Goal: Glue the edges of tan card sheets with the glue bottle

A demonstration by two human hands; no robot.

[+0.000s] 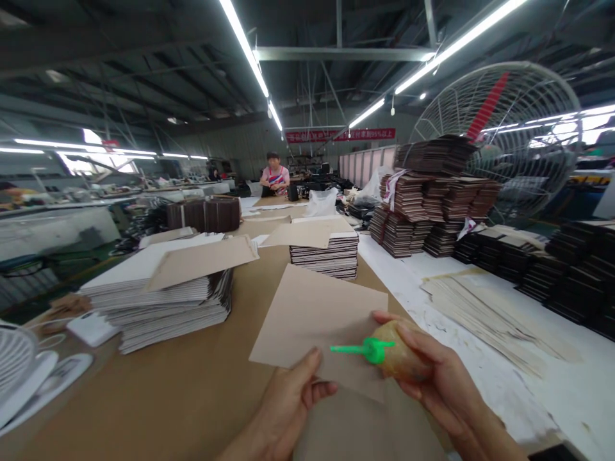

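Head view: the squeeze bottle (406,355) has a rounded, yellowish, cloudy body and a bright green nozzle (372,350) tapering to a thin tip. It is tilted onto its side above the near right part of a sheet (317,314), tip directed left. The sheet is flat, plain beige and straight-edged, held at an angle over the brown table (192,384). Right hand (444,371): fingers wrapped around the bottle body. Left hand (288,400): fingers grasping the sheet's near edge, thumb on top. Contact between tip and sheet cannot be determined. The right fingers conceal part of the bottle; its contents are indistinct. Both forearms are cut off by the lower frame edge.
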